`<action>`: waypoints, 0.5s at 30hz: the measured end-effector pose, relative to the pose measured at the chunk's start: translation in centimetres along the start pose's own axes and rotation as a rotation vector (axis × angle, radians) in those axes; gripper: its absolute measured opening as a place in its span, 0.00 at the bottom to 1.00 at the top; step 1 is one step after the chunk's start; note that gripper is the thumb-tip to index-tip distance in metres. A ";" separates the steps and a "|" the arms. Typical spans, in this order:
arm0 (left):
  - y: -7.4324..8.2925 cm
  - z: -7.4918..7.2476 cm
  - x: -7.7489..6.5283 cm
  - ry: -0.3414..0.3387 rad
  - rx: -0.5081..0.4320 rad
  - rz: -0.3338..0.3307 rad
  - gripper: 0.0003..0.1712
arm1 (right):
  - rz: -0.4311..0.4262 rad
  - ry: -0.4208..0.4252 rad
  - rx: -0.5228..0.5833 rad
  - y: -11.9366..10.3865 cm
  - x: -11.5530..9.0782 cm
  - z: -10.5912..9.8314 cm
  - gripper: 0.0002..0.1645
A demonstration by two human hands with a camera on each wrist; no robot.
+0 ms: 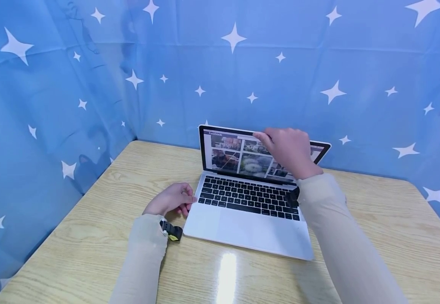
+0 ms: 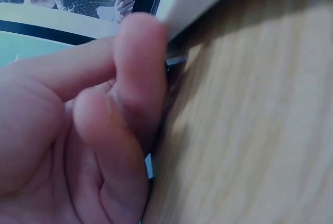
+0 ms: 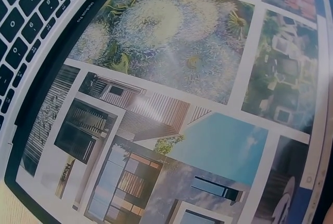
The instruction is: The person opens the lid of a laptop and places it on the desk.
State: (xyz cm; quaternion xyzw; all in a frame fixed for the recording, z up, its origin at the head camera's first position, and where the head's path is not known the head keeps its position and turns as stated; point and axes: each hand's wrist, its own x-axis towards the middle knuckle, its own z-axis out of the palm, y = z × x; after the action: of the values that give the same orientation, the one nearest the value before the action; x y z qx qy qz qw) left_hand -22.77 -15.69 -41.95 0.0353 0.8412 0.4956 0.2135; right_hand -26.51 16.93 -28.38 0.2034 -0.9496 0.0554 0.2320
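Observation:
A silver laptop (image 1: 243, 230) with black keys stands open on the table, its lit screen (image 1: 220, 154) showing a grid of pictures. My right hand (image 1: 290, 147) grips the lid's top edge right of centre, thumb over the screen side. The other fingers are hidden behind the lid. At the left side of the base, my left hand (image 1: 172, 199) has its fingers curled and pinches the edge beside the keyboard (image 1: 243, 196). Close up in the left wrist view, the bent fingers (image 2: 138, 63) meet the laptop's edge. Screen pictures (image 3: 156, 42) fill most of the right wrist view.
The light wooden table (image 1: 90, 236) extends around the laptop. Behind and to the left hangs a blue curtain (image 1: 189, 63) with white stars, close to the table's back edge. A dark strap (image 1: 172, 230) circles the left wrist. Bright glare lies in front of the laptop.

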 end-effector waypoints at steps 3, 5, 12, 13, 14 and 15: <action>0.0 -0.1 0.0 0.005 -0.002 -0.007 0.07 | 0.004 -0.006 0.003 0.1 0.3 0.0 0.33; 0.1 -0.1 0.0 0.005 -0.002 -0.012 0.07 | 0.013 -0.019 0.003 0.2 0.5 0.0 0.33; 0.1 -0.1 0.0 0.005 0.004 -0.013 0.07 | 0.028 -0.015 -0.012 0.4 0.8 0.3 0.33; 0.1 0.0 0.1 0.005 0.004 -0.013 0.07 | 0.025 -0.009 -0.015 0.4 0.9 0.4 0.33; 0.1 -0.1 0.1 0.006 0.007 -0.014 0.07 | 0.022 -0.001 -0.017 0.5 0.9 0.5 0.33; 0.0 -0.1 0.1 0.007 0.007 -0.014 0.07 | 0.017 0.006 -0.019 0.5 0.9 0.6 0.33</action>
State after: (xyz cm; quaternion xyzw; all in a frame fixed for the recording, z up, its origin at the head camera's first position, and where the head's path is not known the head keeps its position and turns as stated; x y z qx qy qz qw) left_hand -22.88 -15.71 -41.93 0.0284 0.8439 0.4911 0.2139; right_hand -27.71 16.91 -28.45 0.1930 -0.9510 0.0492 0.2365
